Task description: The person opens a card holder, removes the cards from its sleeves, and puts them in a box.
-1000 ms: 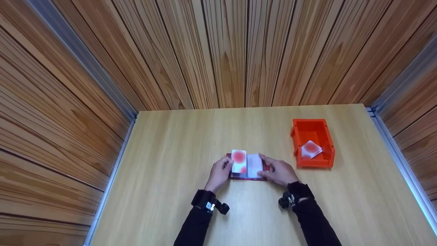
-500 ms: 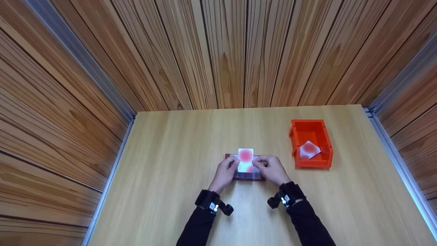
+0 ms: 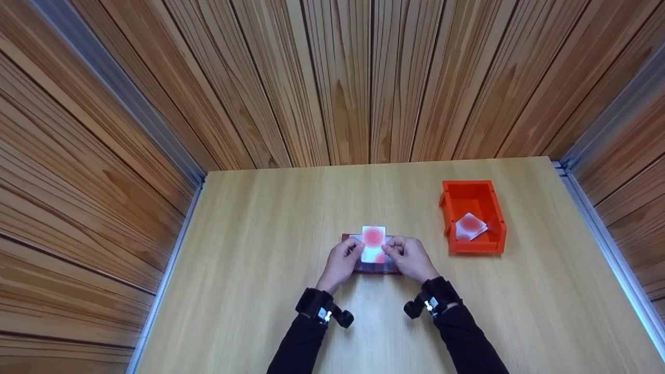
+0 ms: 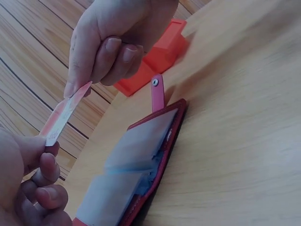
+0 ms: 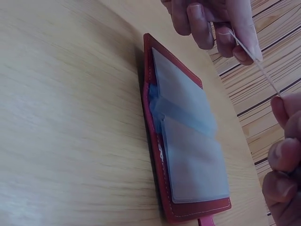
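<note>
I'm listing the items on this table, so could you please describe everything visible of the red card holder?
The red card holder lies open on the wood-grained table, beneath the card pinched by the left hand and right hand; neither appears to touch it. Its leather-looking cover has stitched edges and a pink strap with a metal snap, unfastened. Inside, whitish, translucent plastic-looking sleeves lie on both sides of a bluish fold.
</note>
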### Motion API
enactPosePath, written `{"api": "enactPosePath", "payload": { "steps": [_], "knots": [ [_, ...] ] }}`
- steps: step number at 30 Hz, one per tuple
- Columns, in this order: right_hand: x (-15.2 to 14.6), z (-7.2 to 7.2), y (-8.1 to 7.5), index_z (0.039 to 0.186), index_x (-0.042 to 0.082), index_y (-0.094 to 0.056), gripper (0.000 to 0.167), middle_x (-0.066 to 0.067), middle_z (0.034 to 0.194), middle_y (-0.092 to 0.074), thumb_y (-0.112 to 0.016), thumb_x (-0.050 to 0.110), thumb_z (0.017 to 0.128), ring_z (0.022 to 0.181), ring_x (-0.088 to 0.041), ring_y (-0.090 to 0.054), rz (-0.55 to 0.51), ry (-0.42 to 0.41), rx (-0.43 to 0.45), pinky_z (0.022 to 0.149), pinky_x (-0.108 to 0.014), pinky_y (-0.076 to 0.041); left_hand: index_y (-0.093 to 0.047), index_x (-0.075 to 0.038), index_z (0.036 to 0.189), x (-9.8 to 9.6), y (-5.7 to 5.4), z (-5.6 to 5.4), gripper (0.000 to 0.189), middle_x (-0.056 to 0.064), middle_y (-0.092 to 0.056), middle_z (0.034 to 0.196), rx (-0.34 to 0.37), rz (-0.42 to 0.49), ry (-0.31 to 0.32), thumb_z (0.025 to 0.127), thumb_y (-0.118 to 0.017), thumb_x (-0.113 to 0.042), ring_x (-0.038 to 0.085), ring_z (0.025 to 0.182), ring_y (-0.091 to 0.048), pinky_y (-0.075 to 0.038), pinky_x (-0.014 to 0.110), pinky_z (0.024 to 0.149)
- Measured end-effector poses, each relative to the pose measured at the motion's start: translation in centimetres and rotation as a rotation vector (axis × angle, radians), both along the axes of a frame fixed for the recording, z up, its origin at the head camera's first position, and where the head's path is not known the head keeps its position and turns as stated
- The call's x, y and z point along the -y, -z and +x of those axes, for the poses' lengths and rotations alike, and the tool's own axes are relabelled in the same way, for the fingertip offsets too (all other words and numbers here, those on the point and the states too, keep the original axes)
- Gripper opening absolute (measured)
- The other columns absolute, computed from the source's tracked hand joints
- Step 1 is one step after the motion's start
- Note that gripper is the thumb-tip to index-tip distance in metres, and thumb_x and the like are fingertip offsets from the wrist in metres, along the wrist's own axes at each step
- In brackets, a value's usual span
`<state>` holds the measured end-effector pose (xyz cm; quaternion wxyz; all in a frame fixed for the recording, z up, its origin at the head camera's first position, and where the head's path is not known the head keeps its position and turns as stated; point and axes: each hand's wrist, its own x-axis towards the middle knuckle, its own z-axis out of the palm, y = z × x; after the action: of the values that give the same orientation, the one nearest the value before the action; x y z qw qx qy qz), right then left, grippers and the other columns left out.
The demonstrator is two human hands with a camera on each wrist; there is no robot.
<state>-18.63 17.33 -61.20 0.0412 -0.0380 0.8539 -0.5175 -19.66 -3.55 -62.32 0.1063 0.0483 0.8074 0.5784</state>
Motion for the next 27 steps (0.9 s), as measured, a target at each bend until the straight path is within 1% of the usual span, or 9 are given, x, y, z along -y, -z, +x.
{"api": "enactPosePath", "payload": {
  "steps": [3,5,8,11,14,17,21,25,27],
  "knots": [
    [-0.2,0.0,0.0,0.087,0.008,-0.073,0.015,0.008,0.062,-0.049,-0.071,0.016,0.099,0.061,-0.01,-0.047,-0.014,0.016,0.001,0.061,-0.023,-0.038,-0.068,-0.009,0.094,0.0,0.0,0.1,0.026,-0.006,-0.055,0.083,-0.049,-0.05,0.005,0.106,-0.058,-0.029,0.01,0.079,-0.051,-0.041,0.025,0.074],
    [-0.4,-0.1,-0.1,0.087,0.006,-0.072,0.015,0.007,0.061,-0.048,-0.071,0.015,0.098,0.06,-0.011,-0.047,-0.03,0.034,0.001,0.06,-0.022,-0.037,-0.07,-0.01,0.098,0.0,0.1,0.2,0.026,-0.004,-0.06,0.089,-0.112,-0.098,0.005,0.107,-0.057,-0.03,0.012,0.083,-0.054,-0.044,0.027,0.077],
    [-0.9,-0.3,-0.3,0.088,0.006,-0.072,0.015,0.006,0.063,-0.05,-0.071,0.016,0.099,0.064,-0.013,-0.049,-0.036,0.056,0.011,0.061,-0.022,-0.038,-0.072,-0.013,0.113,0.1,0.5,0.2,0.022,0.001,-0.068,0.11,-0.193,-0.188,0.009,0.107,-0.056,-0.027,0.018,0.103,-0.061,-0.05,0.035,0.091],
    [-1.5,-0.4,-0.6,0.089,0.005,-0.072,0.015,0.004,0.065,-0.052,-0.07,0.017,0.099,0.068,-0.016,-0.051,-0.027,0.079,0.027,0.061,-0.023,-0.04,-0.068,-0.01,0.131,0.4,1.4,0.4,0.029,0.008,-0.065,0.137,-0.262,-0.308,0.044,0.104,-0.061,-0.018,0.028,0.131,-0.056,-0.046,0.045,0.111],
    [-2.0,-0.5,-0.7,0.093,0.004,-0.072,0.015,0.002,0.068,-0.057,-0.069,0.017,0.1,0.069,-0.018,-0.054,-0.036,0.116,0.05,0.059,-0.023,-0.044,-0.06,-0.008,0.144,0.7,2.4,0.7,0.043,0.011,-0.056,0.152,-0.278,-0.431,0.107,0.102,-0.064,-0.015,0.034,0.145,-0.046,-0.037,0.05,0.12],
    [-2.3,-0.6,-0.7,0.096,0.002,-0.074,0.016,0.001,0.069,-0.06,-0.069,0.017,0.1,0.072,-0.019,-0.056,-0.05,0.14,0.063,0.06,-0.023,-0.046,-0.055,-0.008,0.149,0.8,3.3,0.9,0.05,0.011,-0.051,0.158,-0.288,-0.513,0.149,0.102,-0.064,-0.019,0.033,0.15,-0.041,-0.034,0.049,0.123],
    [-2.2,-0.5,-0.5,0.101,0.001,-0.073,0.021,0.001,0.069,-0.059,-0.069,0.021,0.101,0.073,-0.02,-0.055,-0.055,0.129,0.103,0.06,-0.024,-0.045,-0.053,-0.01,0.152,0.8,3.8,1.1,0.053,0.008,-0.048,0.161,-0.298,-0.557,0.156,0.102,-0.064,-0.024,0.03,0.152,-0.038,-0.033,0.048,0.124],
    [-1.9,-0.5,-0.3,0.103,0.001,-0.073,0.023,0.002,0.07,-0.058,-0.068,0.023,0.101,0.074,-0.02,-0.055,-0.064,0.123,0.132,0.058,-0.024,-0.045,-0.051,-0.014,0.153,1.0,3.9,1.4,0.053,0.005,-0.046,0.162,-0.28,-0.579,0.153,0.103,-0.063,-0.027,0.027,0.154,-0.036,-0.031,0.048,0.125],
    [-1.9,-0.5,-0.3,0.101,0.0,-0.073,0.021,0.001,0.069,-0.057,-0.069,0.022,0.101,0.072,-0.02,-0.055,-0.071,0.126,0.126,0.057,-0.024,-0.045,-0.051,-0.015,0.153,1.1,4.0,1.5,0.053,0.004,-0.046,0.162,-0.284,-0.591,0.155,0.103,-0.063,-0.029,0.027,0.154,-0.037,-0.03,0.049,0.125]
  ]
}}
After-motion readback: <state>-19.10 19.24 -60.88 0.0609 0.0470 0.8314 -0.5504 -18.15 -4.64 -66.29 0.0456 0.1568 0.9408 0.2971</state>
